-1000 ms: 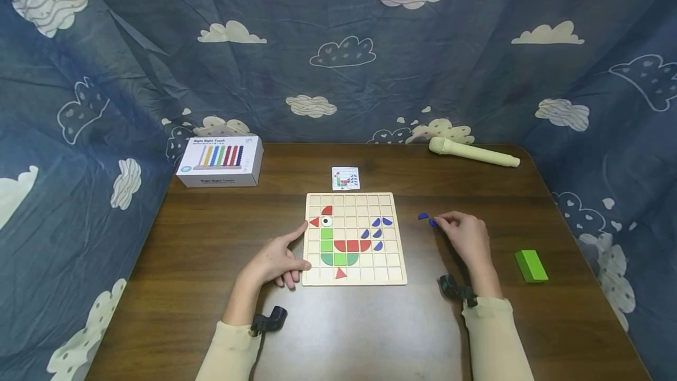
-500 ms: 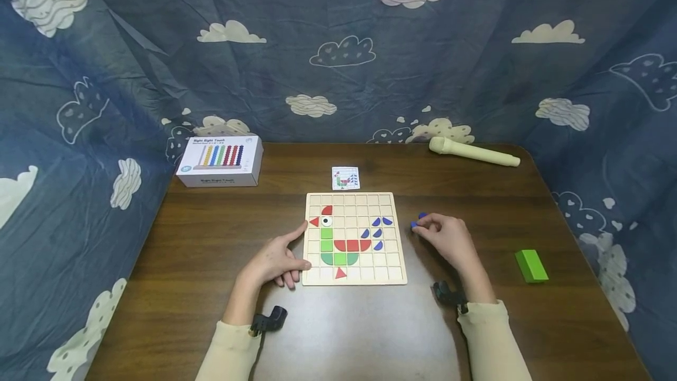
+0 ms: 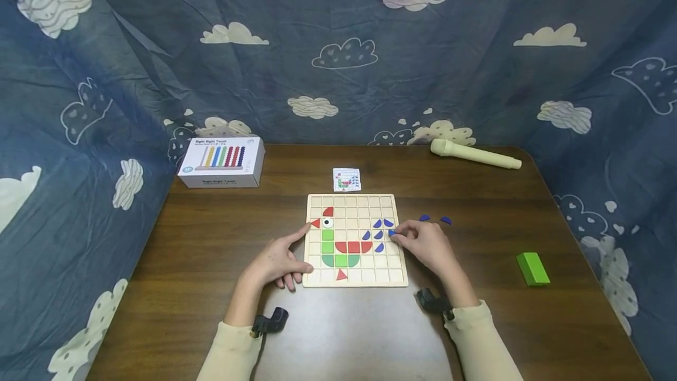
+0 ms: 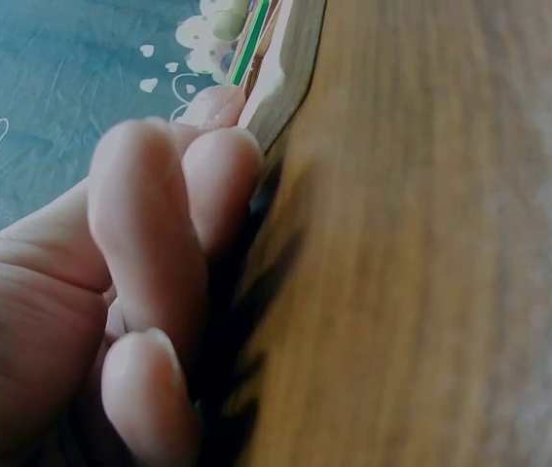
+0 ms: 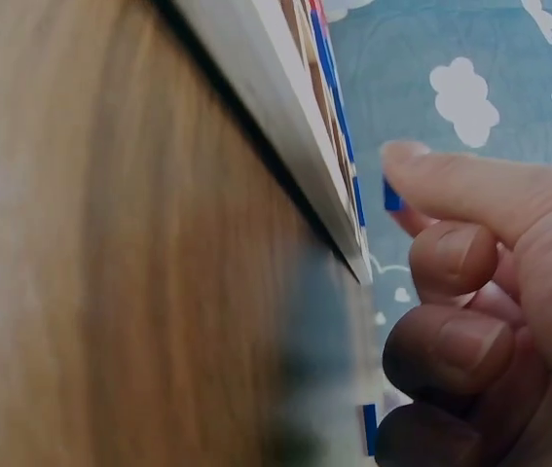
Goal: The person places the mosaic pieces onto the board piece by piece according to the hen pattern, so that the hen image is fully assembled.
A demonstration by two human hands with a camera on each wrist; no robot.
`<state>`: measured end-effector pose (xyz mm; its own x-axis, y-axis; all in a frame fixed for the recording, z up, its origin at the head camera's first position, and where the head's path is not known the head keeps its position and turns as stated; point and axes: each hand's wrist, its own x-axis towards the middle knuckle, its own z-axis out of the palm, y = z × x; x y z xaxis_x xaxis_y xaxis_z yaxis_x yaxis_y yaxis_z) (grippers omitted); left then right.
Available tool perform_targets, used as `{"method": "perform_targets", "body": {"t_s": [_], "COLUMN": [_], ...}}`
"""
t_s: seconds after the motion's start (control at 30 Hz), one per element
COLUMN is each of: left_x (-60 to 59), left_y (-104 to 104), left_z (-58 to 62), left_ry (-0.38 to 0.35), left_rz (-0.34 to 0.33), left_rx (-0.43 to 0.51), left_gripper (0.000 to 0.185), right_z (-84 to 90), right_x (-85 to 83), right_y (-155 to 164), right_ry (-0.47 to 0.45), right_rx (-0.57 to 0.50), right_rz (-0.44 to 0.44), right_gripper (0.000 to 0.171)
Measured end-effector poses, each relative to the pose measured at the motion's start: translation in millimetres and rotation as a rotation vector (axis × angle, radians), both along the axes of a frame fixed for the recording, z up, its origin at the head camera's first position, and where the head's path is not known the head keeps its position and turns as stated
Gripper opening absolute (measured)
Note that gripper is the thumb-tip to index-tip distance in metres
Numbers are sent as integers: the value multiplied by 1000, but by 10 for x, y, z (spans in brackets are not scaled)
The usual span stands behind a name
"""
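In the head view a square wooden grid board (image 3: 367, 275) bears red, green and blue flat pieces forming a bird-like picture. At its left edge, my left hand (image 3: 275, 260) touches the rim with index finger and thumb; the other fingers are bent beneath. My right hand (image 3: 425, 246) pinches a blue half-round piece (image 5: 392, 195) between thumb and index finger, over the board's right side. Left of these fingertips lie several blue half-round pieces, one a blue piece (image 3: 379, 247) lowest of them. Two more, a blue half-round (image 3: 425, 217) and another blue half-round (image 3: 446, 220), lie on the table.
Behind the board lies a small picture card (image 3: 346, 180) with a similar bird pattern. A white box (image 3: 222, 163) stands at the back left, and a pale microphone-shaped object (image 3: 476, 153) at the back right. A green block (image 3: 533, 268) sits at the right.
My right hand has moved left from the loose pieces to the board's right side, carrying a blue half-round piece. Another loose blue piece has come into sight. The left hand stays at the rim.
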<state>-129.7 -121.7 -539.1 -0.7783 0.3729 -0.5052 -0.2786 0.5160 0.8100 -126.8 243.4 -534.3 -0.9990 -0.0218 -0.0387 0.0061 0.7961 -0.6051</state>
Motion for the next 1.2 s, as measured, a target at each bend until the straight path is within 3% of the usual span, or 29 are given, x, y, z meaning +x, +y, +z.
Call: {"method": "perform_targets", "body": {"t_s": [0.33,1.2], "left_x": [-22,-11], "left_y": [8,-6], "left_z": [26,-23], "left_ry": [-7,-5], "left_rz": [2,-1], "left_rx": [7,11], "left_gripper": [98,98], "right_z": [-57,-95], "right_x": [-33,-19], "right_y": [-69,-69], "right_ry": [-26,27], "right_rx": [6,48], "right_rz": [-19,-17], "right_gripper": [16,13]}}
